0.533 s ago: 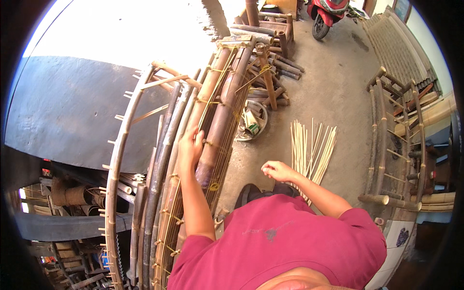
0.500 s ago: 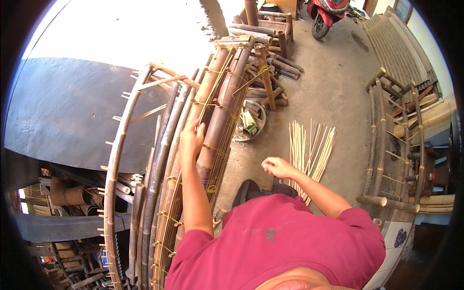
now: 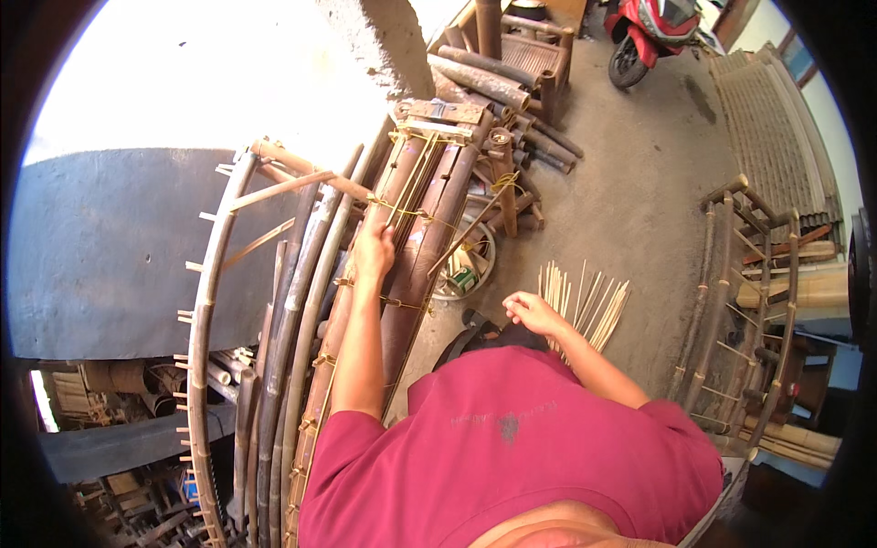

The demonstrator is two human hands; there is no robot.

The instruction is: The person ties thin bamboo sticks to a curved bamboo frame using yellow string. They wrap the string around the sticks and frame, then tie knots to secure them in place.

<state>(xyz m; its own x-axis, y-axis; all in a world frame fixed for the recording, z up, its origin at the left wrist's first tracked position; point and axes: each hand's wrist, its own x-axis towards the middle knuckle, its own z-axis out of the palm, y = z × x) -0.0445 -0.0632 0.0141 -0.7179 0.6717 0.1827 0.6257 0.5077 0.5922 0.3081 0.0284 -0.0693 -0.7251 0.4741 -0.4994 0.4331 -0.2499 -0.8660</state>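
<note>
My left hand [image 3: 373, 251] is closed over the long bamboo frame [image 3: 411, 260], with a thin bamboo stick [image 3: 418, 169] running from its fingers toward the far end. Brown bamboo poles form this frame, bound crosswise with yellow ties [image 3: 384, 203]. Its far end carries a wooden block [image 3: 445, 111]. My right hand [image 3: 532, 313] hovers above the floor, fingers curled together; whether anything is in them is hidden. Just beyond and right of it, a fan of pale thin bamboo sticks [image 3: 598, 310] lies on the floor.
A round basin [image 3: 489, 260] with scraps stands right of the frame. A curved bamboo rail with pegs [image 3: 206, 338] and dark poles [image 3: 283, 347] lie at left. Bamboo pieces [image 3: 548, 142] are piled beyond. Another bamboo frame [image 3: 717, 310] stands at right; a red motorbike [image 3: 644, 36] is parked at the back.
The view has shifted, so the scene sits lower. My left hand has moved farther along the frame toward its far end. My right hand stays near the sticks, its fingers more upturned.
</note>
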